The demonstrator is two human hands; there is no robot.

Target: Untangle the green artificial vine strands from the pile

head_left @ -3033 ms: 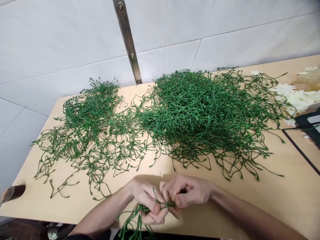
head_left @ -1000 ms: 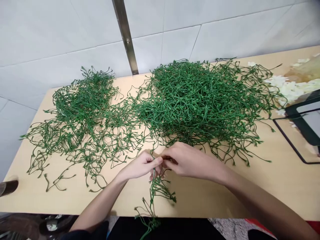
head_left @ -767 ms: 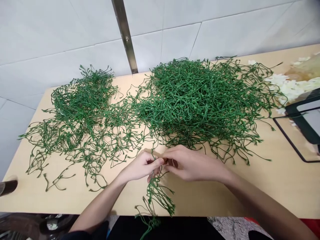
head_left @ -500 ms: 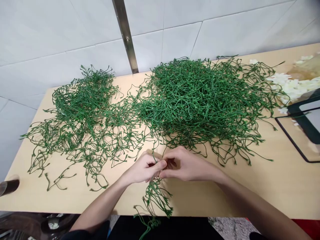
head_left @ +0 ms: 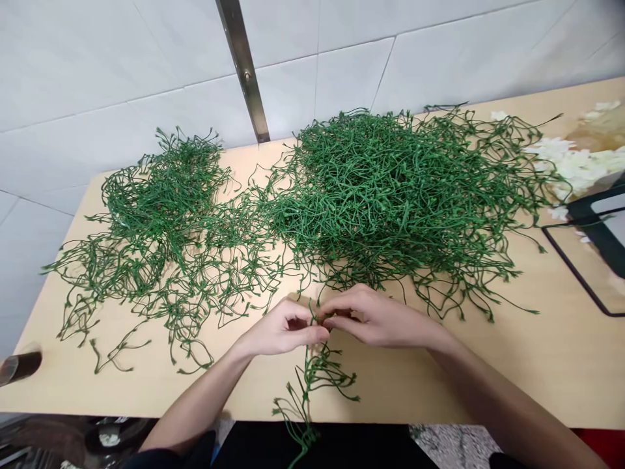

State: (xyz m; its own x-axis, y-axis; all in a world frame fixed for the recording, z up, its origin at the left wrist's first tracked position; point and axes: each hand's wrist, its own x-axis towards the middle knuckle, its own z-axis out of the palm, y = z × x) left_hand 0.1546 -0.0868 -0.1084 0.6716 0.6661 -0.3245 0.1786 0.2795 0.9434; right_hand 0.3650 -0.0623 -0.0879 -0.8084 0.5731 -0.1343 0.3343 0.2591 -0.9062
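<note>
My left hand pinches a green plastic flower stem near the table's front edge. Its branched sprigs hang below my fingers and reach past the edge toward my lap. My right hand meets the left at the fingertips, closed in a pinch on a thin green piece at the same stem; the exact contact is partly hidden by the fingers. Beyond both hands lies a big tangled heap of green plastic stems. To the left, a smaller heap spreads into loose stems.
The pale wooden table stands against a white tiled wall with a metal strip. At right are white artificial flowers and a black-framed object. A dark cylindrical object is at the left edge.
The hanging sprigs have swung to the right and spread out beneath my hands. My fingertips have shifted slightly right and remain together. The heaps lie as before.
</note>
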